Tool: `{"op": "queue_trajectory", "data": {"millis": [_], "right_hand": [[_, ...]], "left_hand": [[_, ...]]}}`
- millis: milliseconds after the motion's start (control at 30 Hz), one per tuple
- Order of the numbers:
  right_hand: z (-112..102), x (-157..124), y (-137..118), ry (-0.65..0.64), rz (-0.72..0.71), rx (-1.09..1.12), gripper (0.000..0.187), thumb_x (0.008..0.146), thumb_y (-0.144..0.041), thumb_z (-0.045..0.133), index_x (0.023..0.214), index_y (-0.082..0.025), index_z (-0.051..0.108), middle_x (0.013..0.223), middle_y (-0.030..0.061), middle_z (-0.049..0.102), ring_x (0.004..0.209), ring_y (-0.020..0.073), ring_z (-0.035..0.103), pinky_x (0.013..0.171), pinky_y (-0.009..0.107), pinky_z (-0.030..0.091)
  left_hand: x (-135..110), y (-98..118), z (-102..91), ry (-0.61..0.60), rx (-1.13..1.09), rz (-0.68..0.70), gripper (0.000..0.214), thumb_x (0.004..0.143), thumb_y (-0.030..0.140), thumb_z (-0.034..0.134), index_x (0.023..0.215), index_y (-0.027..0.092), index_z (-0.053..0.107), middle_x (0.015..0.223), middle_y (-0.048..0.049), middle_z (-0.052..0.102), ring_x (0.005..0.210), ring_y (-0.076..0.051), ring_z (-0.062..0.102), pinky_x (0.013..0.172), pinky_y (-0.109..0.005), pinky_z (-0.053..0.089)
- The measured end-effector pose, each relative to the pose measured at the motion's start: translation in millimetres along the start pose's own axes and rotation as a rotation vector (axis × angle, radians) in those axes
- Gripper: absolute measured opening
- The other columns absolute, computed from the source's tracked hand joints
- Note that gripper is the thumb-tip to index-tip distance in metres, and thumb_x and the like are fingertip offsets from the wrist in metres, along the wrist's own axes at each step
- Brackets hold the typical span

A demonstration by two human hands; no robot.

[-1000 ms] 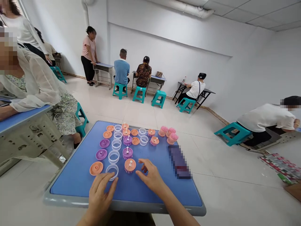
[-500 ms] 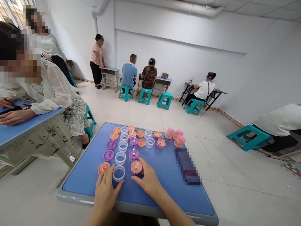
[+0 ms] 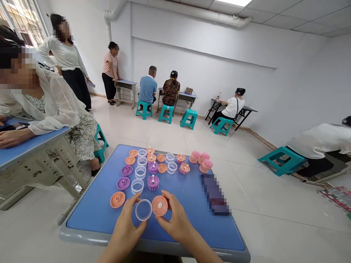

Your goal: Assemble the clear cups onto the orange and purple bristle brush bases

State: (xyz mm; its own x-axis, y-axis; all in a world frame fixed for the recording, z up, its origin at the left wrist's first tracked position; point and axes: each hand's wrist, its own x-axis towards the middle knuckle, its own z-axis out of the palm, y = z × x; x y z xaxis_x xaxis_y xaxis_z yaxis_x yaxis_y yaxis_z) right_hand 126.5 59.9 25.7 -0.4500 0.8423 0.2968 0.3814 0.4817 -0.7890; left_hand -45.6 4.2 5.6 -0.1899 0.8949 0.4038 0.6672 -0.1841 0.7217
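My left hand (image 3: 126,230) grips a clear plastic ring (image 3: 143,210), lifted off the blue table (image 3: 90,215) and tilted toward me. My right hand (image 3: 175,219) grips an orange brush head (image 3: 159,205) with a white peg, held right beside the ring. Both hands hover over the table's near edge. Beyond them lie rows of parts: an orange disc (image 3: 117,199), purple discs (image 3: 123,183), clear rings (image 3: 137,186), purple brush heads (image 3: 153,182) and several more orange pieces further back.
Pink brushes (image 3: 202,160) sit at the far right of the table, next to a blurred dark object (image 3: 215,194). A seated person in white leans on a blue desk (image 3: 30,140) at left. Other people sit on teal stools (image 3: 188,117) across the room.
Both hands have picked their parts off the table: the left lifted the nearest clear ring, the right lifted the nearest orange brush head, and brought them together.
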Motion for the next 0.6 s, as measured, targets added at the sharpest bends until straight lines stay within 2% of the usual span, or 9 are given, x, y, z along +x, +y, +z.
{"op": "queue_trajectory", "data": {"millis": [133, 233, 333, 500, 600], "right_hand": [[-12.1, -8.2, -9.5, 0.015, 0.033, 0.035, 0.052, 0.065, -0.014, 0.062, 0.113, -0.021, 0.044, 0.107, 0.0075, 0.06, 0.094, 0.021, 0.06, 0.082, 0.034, 0.05], [-19.5, -11.9, -15.3, 0.001, 0.078, 0.029, 0.048, 0.063, -0.013, 0.065, 0.107, -0.022, 0.047, 0.104, 0.0065, 0.062, 0.093, 0.0213, 0.06, 0.082, 0.035, 0.049], [-25.1, -14.0, -20.0, -0.02, 0.121, 0.027, 0.051, 0.06, -0.013, 0.069, 0.105, -0.022, 0.048, 0.103, 0.0056, 0.062, 0.091, 0.0214, 0.06, 0.081, 0.035, 0.048], [-34.0, -14.3, -27.9, -0.055, 0.081, 0.028, 0.045, 0.059, -0.009, 0.067, 0.1, -0.022, 0.051, 0.095, 0.0035, 0.061, 0.086, 0.0196, 0.059, 0.077, 0.032, 0.048], [-39.3, -14.6, -29.8, -0.05, 0.017, 0.046, 0.05, 0.06, -0.009, 0.067, 0.105, -0.023, 0.05, 0.102, 0.0044, 0.059, 0.093, 0.0202, 0.058, 0.083, 0.032, 0.047]], "left_hand": [[3.0, 5.5, -1.0, -0.036, -0.096, 0.071, 0.054, 0.068, 0.011, 0.051, 0.119, 0.022, 0.038, 0.111, -0.0083, 0.059, 0.1, -0.023, 0.06, 0.084, -0.037, 0.05], [3.2, 5.8, -0.5, -0.034, -0.056, 0.111, 0.054, 0.067, 0.011, 0.053, 0.118, 0.023, 0.041, 0.104, -0.0062, 0.061, 0.095, -0.022, 0.062, 0.08, -0.036, 0.052], [2.8, 8.6, -2.2, -0.021, -0.044, 0.137, 0.052, 0.067, 0.015, 0.058, 0.115, 0.022, 0.043, 0.096, -0.0041, 0.064, 0.088, -0.021, 0.064, 0.077, -0.035, 0.053], [2.4, 19.0, -9.6, -0.098, -0.119, 0.061, 0.037, 0.067, 0.02, 0.063, 0.102, 0.022, 0.051, 0.1, -0.0059, 0.064, 0.094, -0.024, 0.062, 0.08, -0.037, 0.053], [2.1, 23.6, -11.6, -0.149, -0.237, 0.035, 0.034, 0.071, 0.019, 0.06, 0.103, 0.022, 0.05, 0.104, -0.0085, 0.062, 0.1, -0.024, 0.059, 0.082, -0.036, 0.052]]}}
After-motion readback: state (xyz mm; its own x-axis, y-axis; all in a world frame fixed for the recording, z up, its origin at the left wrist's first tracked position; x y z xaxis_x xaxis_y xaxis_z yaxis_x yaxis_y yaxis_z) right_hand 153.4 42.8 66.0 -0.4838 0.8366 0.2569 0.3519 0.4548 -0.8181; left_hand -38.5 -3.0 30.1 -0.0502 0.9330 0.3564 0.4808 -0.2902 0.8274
